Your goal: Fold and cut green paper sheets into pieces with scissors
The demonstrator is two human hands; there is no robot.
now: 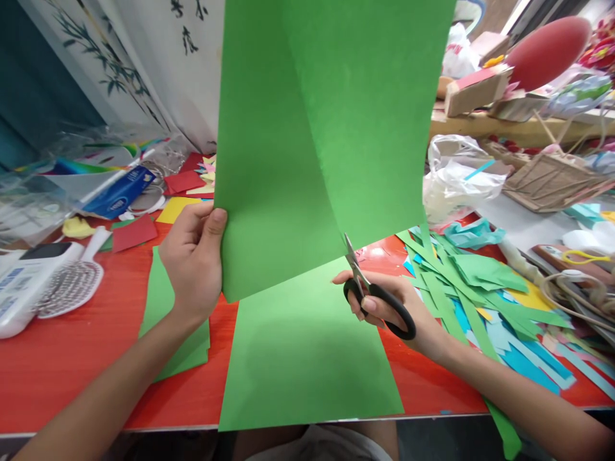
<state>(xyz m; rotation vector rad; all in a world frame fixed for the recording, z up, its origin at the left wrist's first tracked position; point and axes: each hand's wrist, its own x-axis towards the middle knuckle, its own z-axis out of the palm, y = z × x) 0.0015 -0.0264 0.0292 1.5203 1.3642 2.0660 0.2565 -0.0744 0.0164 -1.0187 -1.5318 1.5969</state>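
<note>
A large sheet of green paper (288,141) is held up off the table, creased down its middle. My left hand (198,256) pinches its left edge near the lower corner, thumb in front. In my right hand (391,301) are black-handled scissors (391,310), fingers through the loops. The blades point up and meet the sheet's bottom edge at the crease; whether they have cut in is hard to tell. Below, another green sheet (307,358) lies flat on the red table. A smaller stack of green paper (175,349) lies under my left forearm.
Green and blue paper scraps (480,301) heap up on the right, beside a clear plastic bag (461,179). On the left are a hairbrush (72,282), a white device (29,288) and a blue box (120,192). A cluttered shelf (480,125) stands at the back right.
</note>
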